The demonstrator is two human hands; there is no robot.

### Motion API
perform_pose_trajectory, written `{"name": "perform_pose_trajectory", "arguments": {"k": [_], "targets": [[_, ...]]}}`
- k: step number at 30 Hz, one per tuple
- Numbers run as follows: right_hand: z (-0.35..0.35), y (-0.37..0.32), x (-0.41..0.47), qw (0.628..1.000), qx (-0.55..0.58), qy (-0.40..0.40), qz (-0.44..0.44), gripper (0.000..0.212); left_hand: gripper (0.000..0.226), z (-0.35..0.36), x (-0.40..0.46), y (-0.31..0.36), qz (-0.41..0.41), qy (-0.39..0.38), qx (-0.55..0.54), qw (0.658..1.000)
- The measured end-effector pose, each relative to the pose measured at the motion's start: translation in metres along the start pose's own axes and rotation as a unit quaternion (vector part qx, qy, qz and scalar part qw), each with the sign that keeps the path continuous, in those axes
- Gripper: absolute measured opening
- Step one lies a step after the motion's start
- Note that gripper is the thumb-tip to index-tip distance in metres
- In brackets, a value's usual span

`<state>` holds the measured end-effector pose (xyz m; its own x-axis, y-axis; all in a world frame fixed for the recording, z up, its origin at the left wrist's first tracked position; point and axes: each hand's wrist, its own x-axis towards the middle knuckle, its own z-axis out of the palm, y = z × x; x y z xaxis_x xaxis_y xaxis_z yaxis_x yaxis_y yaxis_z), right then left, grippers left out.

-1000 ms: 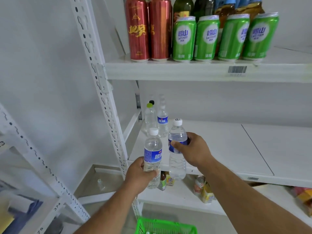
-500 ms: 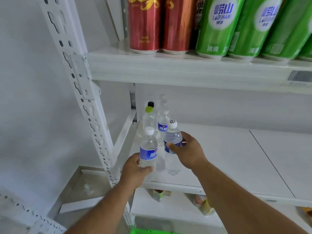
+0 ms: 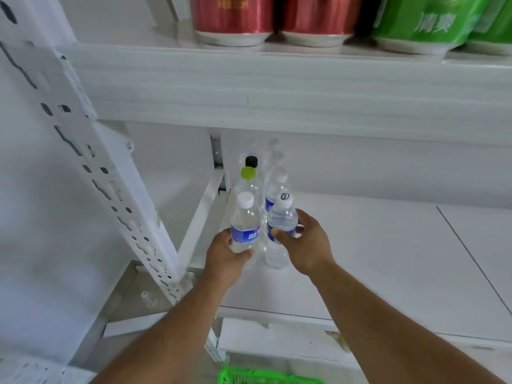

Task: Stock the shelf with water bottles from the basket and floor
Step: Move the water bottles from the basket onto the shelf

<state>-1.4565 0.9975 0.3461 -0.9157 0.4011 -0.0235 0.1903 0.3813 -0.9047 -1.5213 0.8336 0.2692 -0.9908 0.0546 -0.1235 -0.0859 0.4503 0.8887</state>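
Even, bright, diffuse light fills the scene, and the white shelf (image 3: pixel 360 245) is almost washed out. Only faint soft shadows are cast beneath the bottles (image 3: pixel 245 231) and under the upper shelf board. Glints are seen on the cans (image 3: pixel 232 20) at the top. Straight lines are bent by wide-angle distortion near the edges, and the upright post (image 3: pixel 83 151) looks slightly smeared.

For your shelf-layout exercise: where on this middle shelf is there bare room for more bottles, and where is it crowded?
Free: the white shelf board right of the right hand, past the seam. Crowded: the back-left corner, where bottles stand in rows beyond the two held ones.
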Motion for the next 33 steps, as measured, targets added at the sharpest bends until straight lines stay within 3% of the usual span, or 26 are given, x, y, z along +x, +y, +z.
{"name": "perform_pose_trajectory", "arguments": {"k": [17, 24, 29, 33], "targets": [[0.006, 0.004, 0.018, 1.000, 0.012, -0.002, 0.008, 0.025, 0.073, 0.012, 0.030, -0.020, 0.010, -0.032, 0.009, 0.999], [0.010, 0.024, 0.016, 0.996, -0.029, -0.036, 0.073, 0.047, 0.073, 0.003, 0.016, -0.010, -0.022, -0.070, 0.063, 0.995], [0.009, 0.032, 0.006, 0.987, -0.079, -0.055, 0.131, 0.076, 0.071, -0.007, -0.010, -0.002, -0.017, -0.092, 0.097, 0.991], [0.003, 0.033, -0.018, 0.977, -0.133, -0.070, 0.149, 0.076, 0.078, -0.015, -0.034, 0.001, -0.012, -0.114, 0.189, 0.975]]}}
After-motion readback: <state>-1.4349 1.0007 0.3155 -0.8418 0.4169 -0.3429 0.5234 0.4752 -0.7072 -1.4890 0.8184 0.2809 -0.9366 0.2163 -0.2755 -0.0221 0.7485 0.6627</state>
